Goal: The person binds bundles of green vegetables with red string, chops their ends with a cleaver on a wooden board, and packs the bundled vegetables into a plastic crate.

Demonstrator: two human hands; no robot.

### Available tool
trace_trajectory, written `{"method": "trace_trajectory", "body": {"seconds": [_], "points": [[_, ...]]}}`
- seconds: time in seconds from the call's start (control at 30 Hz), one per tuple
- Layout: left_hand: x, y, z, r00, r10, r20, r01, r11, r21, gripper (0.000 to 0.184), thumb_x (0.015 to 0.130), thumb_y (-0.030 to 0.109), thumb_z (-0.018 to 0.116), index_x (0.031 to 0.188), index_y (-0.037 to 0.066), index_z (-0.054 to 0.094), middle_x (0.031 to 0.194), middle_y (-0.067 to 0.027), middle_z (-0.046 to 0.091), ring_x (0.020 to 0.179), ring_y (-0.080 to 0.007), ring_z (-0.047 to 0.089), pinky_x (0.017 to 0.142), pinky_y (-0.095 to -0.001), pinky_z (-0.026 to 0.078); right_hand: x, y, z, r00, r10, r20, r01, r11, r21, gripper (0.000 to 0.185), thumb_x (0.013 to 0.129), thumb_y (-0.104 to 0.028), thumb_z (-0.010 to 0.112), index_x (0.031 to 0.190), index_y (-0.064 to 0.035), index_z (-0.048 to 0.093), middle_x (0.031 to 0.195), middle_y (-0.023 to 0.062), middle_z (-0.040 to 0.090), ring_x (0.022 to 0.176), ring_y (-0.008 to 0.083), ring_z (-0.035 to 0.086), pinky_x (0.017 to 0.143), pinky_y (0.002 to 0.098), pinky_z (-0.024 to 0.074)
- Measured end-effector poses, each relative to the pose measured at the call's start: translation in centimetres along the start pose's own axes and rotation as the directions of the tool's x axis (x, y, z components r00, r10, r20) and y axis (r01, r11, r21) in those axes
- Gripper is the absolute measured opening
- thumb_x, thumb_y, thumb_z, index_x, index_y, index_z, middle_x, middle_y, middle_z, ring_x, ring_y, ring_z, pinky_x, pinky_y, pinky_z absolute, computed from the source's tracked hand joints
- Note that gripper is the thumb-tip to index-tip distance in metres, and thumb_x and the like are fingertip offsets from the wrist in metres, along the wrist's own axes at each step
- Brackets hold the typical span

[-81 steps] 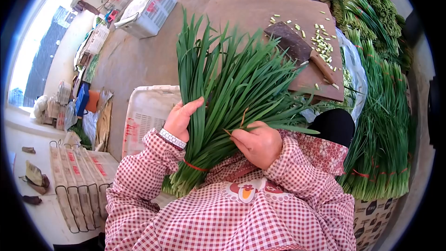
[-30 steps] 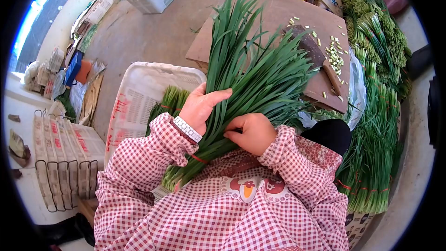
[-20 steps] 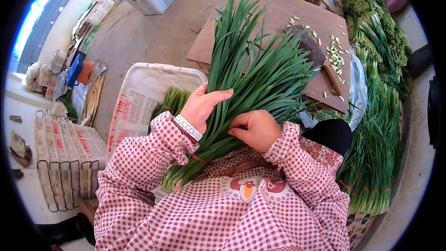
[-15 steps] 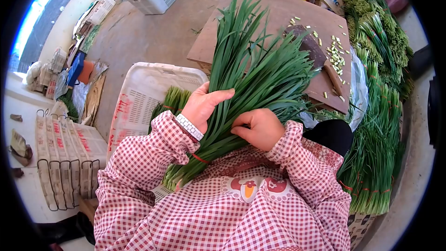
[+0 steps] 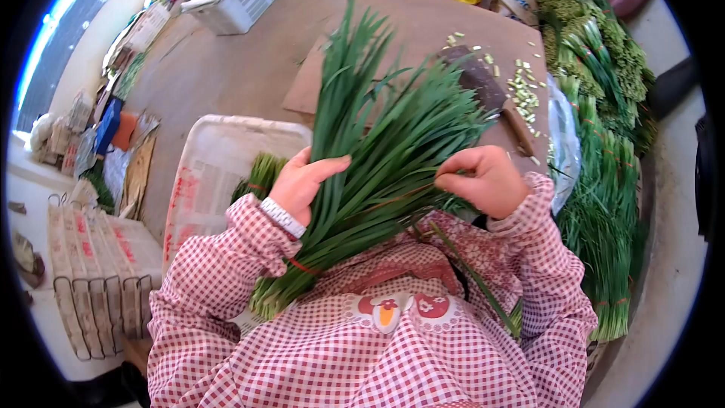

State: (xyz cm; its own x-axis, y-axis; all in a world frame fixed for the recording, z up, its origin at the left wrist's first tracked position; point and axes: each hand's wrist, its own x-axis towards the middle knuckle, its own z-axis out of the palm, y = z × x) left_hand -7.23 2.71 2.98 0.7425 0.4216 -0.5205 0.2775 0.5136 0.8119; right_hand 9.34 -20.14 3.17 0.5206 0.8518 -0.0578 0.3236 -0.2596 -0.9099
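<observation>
A bundle of long green leaves (image 5: 393, 159), tied with a red band (image 5: 303, 266) near its pale stem ends, leans across my lap. Around its left side my left hand (image 5: 306, 185) is wrapped, thumb lying over the leaves. My right hand (image 5: 483, 177) is pinched at the bundle's right edge, on a thin brownish leaf (image 5: 404, 198) that stretches across the green ones. A loose green stalk (image 5: 479, 283) lies on the checked apron below my right hand.
Beyond the bundle, a brown board (image 5: 423, 19) bears a cleaver (image 5: 476, 79) and cut stem pieces (image 5: 522, 91). Banded green bundles (image 5: 596, 219) are piled at right. A white crate (image 5: 200, 174) with another bundle (image 5: 266, 171) stands at left, near stacked crates (image 5: 98, 272).
My right hand has moved right, from the middle of the bundle to its edge, drawing out a brownish leaf. A loose stalk now shows on the apron. The view has shifted slightly.
</observation>
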Motion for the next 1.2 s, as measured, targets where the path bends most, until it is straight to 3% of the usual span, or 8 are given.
{"method": "trace_trajectory", "body": {"seconds": [0.43,0.53,0.6,0.63,0.73,0.8,0.97,1.2], "points": [[0.6,-0.2,-1.6,0.995,0.093,0.031,-0.098,0.968,0.230,0.046,0.078,0.000,0.063,0.119,-0.003,0.042,0.104,-0.0140,0.058,0.091,-0.0208,0.060,0.078,-0.0333,0.052,-12.6,1.9,-23.5,0.784,0.107,-0.611,-0.289,0.935,-0.207,0.018,0.082,-0.017,0.069,0.086,-0.0001,0.067,0.072,-0.0002,0.062,0.066,0.0053,0.052,0.061,0.0228,0.0440],[-0.6,-0.8,-0.6,0.917,0.367,0.159,-0.389,0.728,0.565,0.085,0.066,0.008,0.075,0.135,0.006,0.025,0.125,-0.0165,0.045,0.105,-0.0228,0.052,0.089,-0.0369,0.047,-12.0,6.1,-24.7,0.699,0.168,-0.695,-0.464,0.846,-0.262,0.020,0.080,-0.020,0.070,0.088,-0.0013,0.069,0.076,0.0056,0.067,0.068,0.0109,0.061,0.065,0.0261,0.0496],[-1.2,-1.0,-0.3,0.787,0.493,0.372,-0.556,0.304,0.774,0.101,0.058,0.012,0.080,0.141,0.004,0.021,0.130,-0.0206,0.041,0.114,-0.0320,0.047,0.098,-0.0413,0.041,-10.7,9.6,-24.2,0.673,0.218,-0.707,-0.521,0.818,-0.244,0.022,0.080,-0.021,0.069,0.090,-0.0016,0.070,0.082,0.0101,0.070,0.075,0.0157,0.065,0.071,0.0288,0.0521],[-2.0,-0.7,0.4,0.719,0.494,0.490,-0.579,0.035,0.815,0.105,0.056,0.012,0.080,0.142,0.002,0.020,0.131,-0.0227,0.040,0.117,-0.0361,0.046,0.100,-0.0427,0.038,-10.0,11.9,-23.9,0.673,0.246,-0.697,-0.533,0.815,-0.227,0.023,0.080,-0.021,0.068,0.092,-0.0015,0.070,0.086,0.0121,0.071,0.079,0.0177,0.067,0.075,0.0303,0.0528],[-3.1,-0.5,2.4,0.786,0.404,0.469,-0.438,-0.172,0.882,0.102,0.058,0.010,0.076,0.142,-0.001,0.019,0.131,-0.0261,0.039,0.121,-0.0414,0.043,0.103,-0.0428,0.037,-7.3,17.6,-22.1,0.709,0.457,-0.538,-0.630,0.753,-0.190,0.040,0.088,-0.034,0.053,0.101,0.0018,0.066,0.101,0.0204,0.066,0.096,0.0296,0.063,0.088,0.0376,0.0474],[-2.5,-0.4,2.0,0.794,0.386,0.469,-0.448,-0.149,0.881,0.098,0.060,0.008,0.072,0.142,-0.001,0.019,0.132,-0.0267,0.039,0.121,-0.0420,0.043,0.103,-0.0426,0.036,-6.2,19.1,-21.6,0.734,0.542,-0.410,-0.663,0.704,-0.256,0.054,0.092,-0.041,0.040,0.112,0.0049,0.059,0.111,0.0263,0.060,0.106,0.0388,0.057,0.094,0.0413,0.0414],[-1.0,-0.6,0.9,0.826,0.410,0.387,-0.501,0.220,0.837,0.092,0.064,-0.001,0.060,0.145,0.001,0.016,0.133,-0.0246,0.042,0.122,-0.0343,0.045,0.103,-0.0382,0.037,-6.1,16.4,-21.4,0.582,0.704,-0.406,-0.571,0.710,0.413,0.040,0.091,-0.015,0.050,0.130,-0.0065,0.050,0.133,0.0159,0.050,0.102,0.0273,0.061,0.082,0.0357,0.0547],[1.7,-1.6,-0.9,0.859,0.409,0.309,-0.439,0.277,0.855,0.110,0.059,0.009,0.075,0.146,0.002,0.008,0.132,-0.0233,0.044,0.120,-0.0313,0.047,0.101,-0.0371,0.039,-8.1,17.3,-21.0,0.653,0.254,-0.713,-0.611,0.733,-0.298,0.056,0.079,-0.029,0.072,0.126,-0.0067,0.052,0.117,0.0217,0.057,0.098,0.0261,0.062,0.075,0.0344,0.0538]]}}
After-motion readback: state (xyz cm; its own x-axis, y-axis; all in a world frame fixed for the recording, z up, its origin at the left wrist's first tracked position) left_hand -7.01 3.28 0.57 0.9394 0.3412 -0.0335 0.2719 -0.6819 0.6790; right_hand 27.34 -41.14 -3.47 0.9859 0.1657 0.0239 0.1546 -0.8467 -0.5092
